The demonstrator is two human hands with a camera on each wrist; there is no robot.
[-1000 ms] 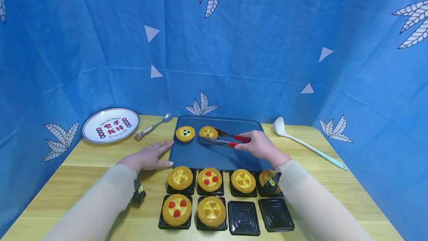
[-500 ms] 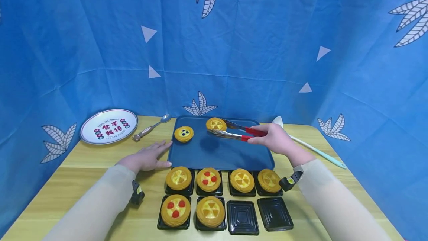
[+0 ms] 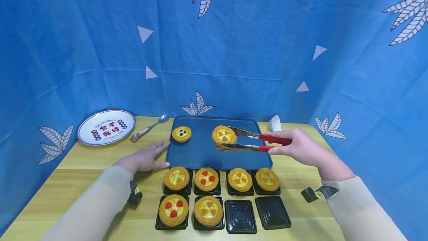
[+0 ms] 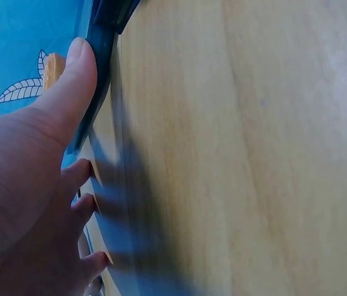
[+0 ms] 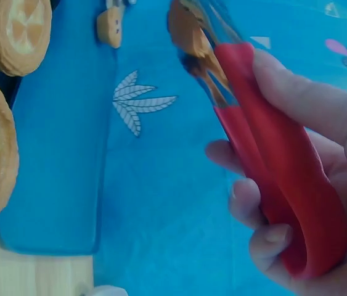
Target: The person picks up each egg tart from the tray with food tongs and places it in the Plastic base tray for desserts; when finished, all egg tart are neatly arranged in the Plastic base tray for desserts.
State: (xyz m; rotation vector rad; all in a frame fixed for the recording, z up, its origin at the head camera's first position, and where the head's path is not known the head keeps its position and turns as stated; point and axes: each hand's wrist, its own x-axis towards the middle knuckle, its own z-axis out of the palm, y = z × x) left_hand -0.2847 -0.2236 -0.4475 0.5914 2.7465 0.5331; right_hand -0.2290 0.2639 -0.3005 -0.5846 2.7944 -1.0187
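My right hand [image 3: 297, 146] grips the red-handled metal tongs [image 3: 272, 138]; the right wrist view shows thumb and fingers wrapped about the handles [image 5: 284, 166]. Between the tong tips is an egg tart [image 3: 224, 135] with orange wedges on top, held above the blue tray [image 3: 200, 159]. My left hand [image 3: 145, 157] rests at the tray's left edge, fingers spread, its thumb on the rim in the left wrist view. At the tray's left end sits a tart with blueberries [image 3: 181, 134].
Before the tray stand two rows of black plastic trays, several bearing tarts [image 3: 208, 211]. Two black trays [image 3: 240, 217] at front right hold nothing. A plate [image 3: 106, 127] and spoon [image 3: 148, 128] lie left; a ladle [image 3: 275, 123] lies right, partly hidden behind my right hand.
The wedge-topped tart has been lifted off the blue tray in the tongs. My right hand has drawn it right and nearer. The left hand has stayed at the tray edge.
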